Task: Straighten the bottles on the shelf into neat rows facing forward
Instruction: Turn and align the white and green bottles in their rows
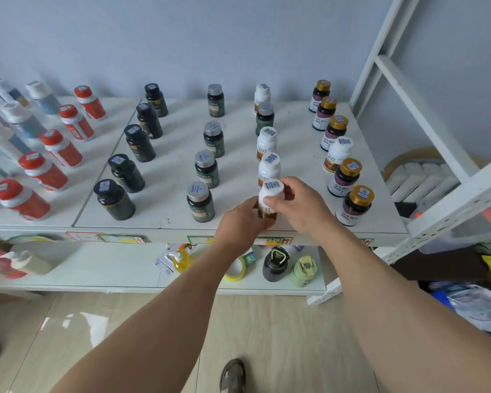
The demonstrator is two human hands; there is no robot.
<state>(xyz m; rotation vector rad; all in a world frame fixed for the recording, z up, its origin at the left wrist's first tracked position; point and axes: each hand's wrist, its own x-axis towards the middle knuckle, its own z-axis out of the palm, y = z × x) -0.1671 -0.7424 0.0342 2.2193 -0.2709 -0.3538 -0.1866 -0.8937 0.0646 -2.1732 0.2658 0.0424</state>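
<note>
In the head view, a white-capped bottle is held upright at the shelf front edge, gripped between both hands: left hand around its base, right hand fingers curled at its shoulder.

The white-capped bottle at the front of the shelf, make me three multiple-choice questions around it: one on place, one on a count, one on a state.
1. Where is the white-capped bottle in the hands?
A. front of its row
B. back by the wall
C. lower shelf

2. How many gold-capped bottles stand in the right-hand row?
A. two
B. five
C. eight

3. How is the bottle held?
A. left hand only
B. right hand only
C. both hands

Answers: 1 A, nearest the shelf edge; 2 B, five gold caps show; 3 C, fingers of both wrap it.
</note>
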